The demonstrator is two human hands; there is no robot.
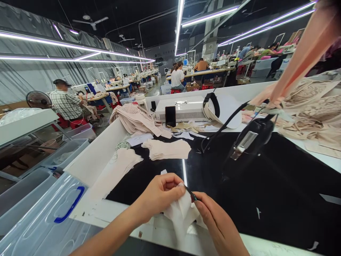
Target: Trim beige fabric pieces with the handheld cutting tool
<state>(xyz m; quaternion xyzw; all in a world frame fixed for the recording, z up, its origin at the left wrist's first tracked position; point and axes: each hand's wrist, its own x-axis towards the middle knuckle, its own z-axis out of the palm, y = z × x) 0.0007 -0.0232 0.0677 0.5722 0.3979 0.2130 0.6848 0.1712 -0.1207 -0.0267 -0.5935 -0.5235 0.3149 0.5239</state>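
My left hand is closed, pinching a small piece of white fabric at its top edge, near the front of the black work surface. Close beside it, my right hand grips a small dark tool, likely thread snips, whose tip touches the fabric at my left fingers. The fabric hangs down between both hands over the table's white front edge.
A stack of pale cut pieces lies ahead, and more beige garments are heaped at the back left. A black device with a cable sits to the right, lace pieces beyond. Clear plastic bins stand left. Other workers sit at distant tables.
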